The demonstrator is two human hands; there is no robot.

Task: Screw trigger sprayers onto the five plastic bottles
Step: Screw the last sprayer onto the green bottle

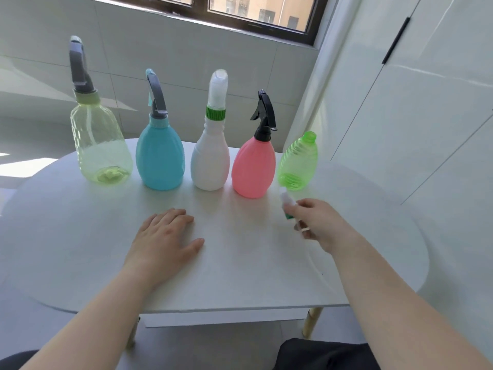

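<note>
White table (240, 276), rounded edge, pale wooden leg under the near right. Dark-framed window (256, 12) in the tiled wall behind it.

Five bottles in a row across the far side of the table, all upright, close together but none clearly touching.
- Clear yellow bottle (100, 148), far left, the biggest. Tall grey sprayer (78, 68) sits on its neck.
- Blue bottle (160, 158), next along. Curved grey sprayer (157, 94) on top.
- White bottle (210, 161), middle. White sprayer (218, 88) with a green collar on top.
- Pink bottle (253, 169), fourth. Black sprayer (264, 113) on top, trigger facing left.
- Green bottle (298, 164), far right, the smallest, see-through and ribbed. Neck open, nothing on it.

Left hand (162, 236): lies palm down on the table in front of the blue and white bottles, fingers straight and relaxed, gripping nothing.

Right hand (320, 222): in front of the green bottle, just above the table, fingers curled round a loose sprayer (286, 198). Blurred. The sprayer is white with a bit of green at the collar; its tip pokes out past the fingers, just below the green bottle's base. Cannot tell whether tip and bottle touch.
</note>
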